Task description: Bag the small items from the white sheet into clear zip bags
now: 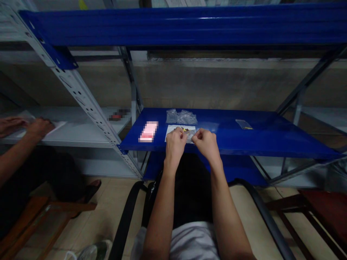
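Note:
A small clear plastic bag [190, 136] is stretched between my two hands over a white sheet of paper [170, 129]. My left hand [175, 144] is closed, its thumb and fingers pinching the bag's left side. On the other side my right hand [206, 142] pinches the bag's edge with its fingertips. Small yellow and dark brown pieces [185, 129] lie on the paper just beyond my left fingers; their kind is too small to tell. Several flat clear bags [181, 117] are piled behind the paper.
A clear bag with a yellow bit inside [244, 124] lies to the right on the blue shelf [271, 139]. A pixelated pink rectangle [148, 131] is at left. An upper blue beam [189, 27] crosses ahead. Another person's hands [38, 128] work at the grey shelf [81, 133].

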Demonstrator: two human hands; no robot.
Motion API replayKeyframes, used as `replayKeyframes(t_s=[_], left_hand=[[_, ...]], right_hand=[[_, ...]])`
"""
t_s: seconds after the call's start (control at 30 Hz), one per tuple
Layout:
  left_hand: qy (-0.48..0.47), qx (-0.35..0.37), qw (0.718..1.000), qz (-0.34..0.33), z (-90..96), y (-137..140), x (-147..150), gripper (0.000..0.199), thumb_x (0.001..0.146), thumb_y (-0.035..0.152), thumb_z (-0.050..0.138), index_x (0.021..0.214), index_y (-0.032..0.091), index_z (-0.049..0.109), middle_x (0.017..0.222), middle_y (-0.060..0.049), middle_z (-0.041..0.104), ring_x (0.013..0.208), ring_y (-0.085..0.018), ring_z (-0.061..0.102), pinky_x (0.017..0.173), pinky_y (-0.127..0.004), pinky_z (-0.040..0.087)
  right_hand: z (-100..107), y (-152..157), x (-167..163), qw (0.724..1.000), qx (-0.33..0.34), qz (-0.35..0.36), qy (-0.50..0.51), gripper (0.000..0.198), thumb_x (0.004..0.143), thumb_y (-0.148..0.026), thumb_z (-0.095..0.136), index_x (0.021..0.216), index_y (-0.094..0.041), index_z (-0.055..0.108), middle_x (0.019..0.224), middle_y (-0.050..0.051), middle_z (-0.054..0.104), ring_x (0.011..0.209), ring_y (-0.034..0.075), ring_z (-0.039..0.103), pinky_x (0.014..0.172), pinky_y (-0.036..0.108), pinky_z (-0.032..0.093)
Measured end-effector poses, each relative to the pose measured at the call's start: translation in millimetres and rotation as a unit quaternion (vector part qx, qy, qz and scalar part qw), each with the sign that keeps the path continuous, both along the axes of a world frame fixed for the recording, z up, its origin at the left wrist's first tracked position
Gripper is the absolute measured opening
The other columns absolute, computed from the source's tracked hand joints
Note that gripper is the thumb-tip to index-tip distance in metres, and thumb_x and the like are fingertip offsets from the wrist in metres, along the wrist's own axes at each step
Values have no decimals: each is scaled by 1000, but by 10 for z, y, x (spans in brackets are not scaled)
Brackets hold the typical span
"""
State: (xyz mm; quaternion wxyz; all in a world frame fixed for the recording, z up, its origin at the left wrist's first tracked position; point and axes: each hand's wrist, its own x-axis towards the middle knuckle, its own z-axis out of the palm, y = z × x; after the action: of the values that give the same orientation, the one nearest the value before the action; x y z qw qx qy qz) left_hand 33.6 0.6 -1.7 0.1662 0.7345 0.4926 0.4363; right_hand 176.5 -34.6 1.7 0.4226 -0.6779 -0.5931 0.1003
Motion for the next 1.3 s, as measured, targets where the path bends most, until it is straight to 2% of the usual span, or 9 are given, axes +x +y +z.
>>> replayKeyframes(t_s=[0.23,0.4,0.6,0.7,0.8,0.9,1.0,1.13,1.3], left_hand=[[5,69,993,-95,36,-36,-26,24,97,10,54,99,21,76,105,-7,72,96,-18,70,90,-28,55],[-63,-11,993,-102,-26,24,6,21,92,11,66,102,20,81,104,-7,80,92,-20,75,87,-30,62],[-125,-81,986,-75,-58,52,-28,27,91,7,63,102,21,84,107,-6,82,83,-18,78,77,-29,67],[-191,-105,972,-91,-31,51,-61,27,94,11,63,113,18,81,116,-9,80,80,-17,79,71,-28,67],[-249,-137,952,-111,-23,79,-101,28,94,12,65,117,16,79,112,-9,80,77,-17,79,74,-28,68],[-283,-160,937,-130,-67,135,-117,30,92,11,66,120,14,78,107,-9,79,76,-16,79,77,-30,69],[-291,-164,931,-148,-146,189,-101,31,89,11,68,119,13,77,108,-9,79,84,-17,79,79,-31,69],[-271,-171,934,-157,-245,233,-70,34,88,11,68,120,13,76,105,-9,78,81,-16,78,78,-31,69],[-242,-166,950,-101,-380,301,-73,32,90,9,61,117,15,77,97,-7,78,73,-13,75,67,-24,64]], right_hand=[[-13,33,-27,998,33,30,36,15,90,-27,53,76,-24,59,70,3,71,68,20,65,69,29,42],[6,8,4,995,36,88,40,14,88,-27,55,75,-24,57,66,1,67,63,18,62,65,27,41],[-7,9,-17,999,32,42,-9,20,88,-33,61,70,-25,56,65,1,65,64,18,59,64,28,40],[-114,109,61,996,53,13,73,36,91,-51,63,69,-24,55,66,2,64,65,18,59,64,28,44],[-271,214,202,972,29,-41,228,36,82,-56,73,82,-24,59,75,3,68,69,20,65,61,28,51],[-389,255,299,904,-41,44,423,38,80,-52,77,102,-25,61,94,4,75,81,22,75,66,32,61],[-448,259,313,847,-96,146,502,39,78,-46,82,105,-25,64,100,6,77,83,21,78,69,30,64],[-529,299,306,853,-64,133,500,45,65,-38,91,99,-23,65,85,3,76,68,18,74,60,27,62],[-658,400,465,880,7,86,467,51,59,-43,93,96,-25,63,75,-1,72,63,17,70,66,33,65]])
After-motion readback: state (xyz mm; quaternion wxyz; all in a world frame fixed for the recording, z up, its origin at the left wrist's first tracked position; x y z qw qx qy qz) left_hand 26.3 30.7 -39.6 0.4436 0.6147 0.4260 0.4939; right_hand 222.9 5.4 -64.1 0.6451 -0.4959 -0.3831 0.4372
